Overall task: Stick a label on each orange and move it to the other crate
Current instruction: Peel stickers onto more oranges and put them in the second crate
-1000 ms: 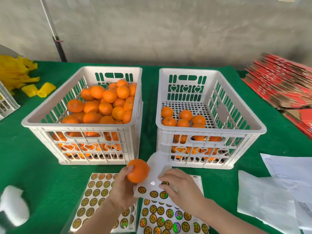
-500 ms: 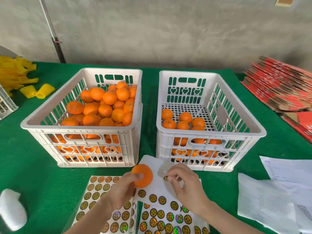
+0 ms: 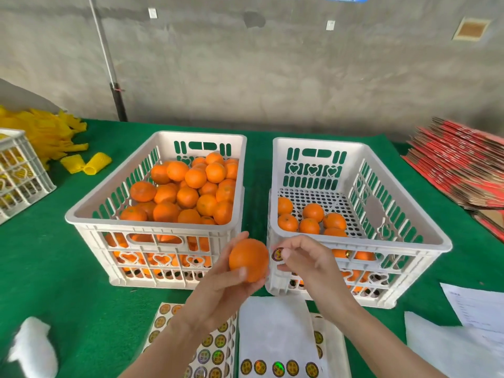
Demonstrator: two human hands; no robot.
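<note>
Raised: one orange [image 3: 248, 259], one label [image 3: 278, 254].

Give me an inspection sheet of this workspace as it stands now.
Surface: green felt table.
Job's things: left crate heaped with oranges; right crate holds a few; sticker sheets at the near edge.
Clutter: yellow foam nets far left, small white crate, flat red cartons right, white papers, a white object near left.
Grippers: left hand holds an orange; right hand pinches a round sticker beside it, not yet applied.
Cables: nothing seen.
Surroundings: bare concrete wall, a pole leaning on it.
</note>
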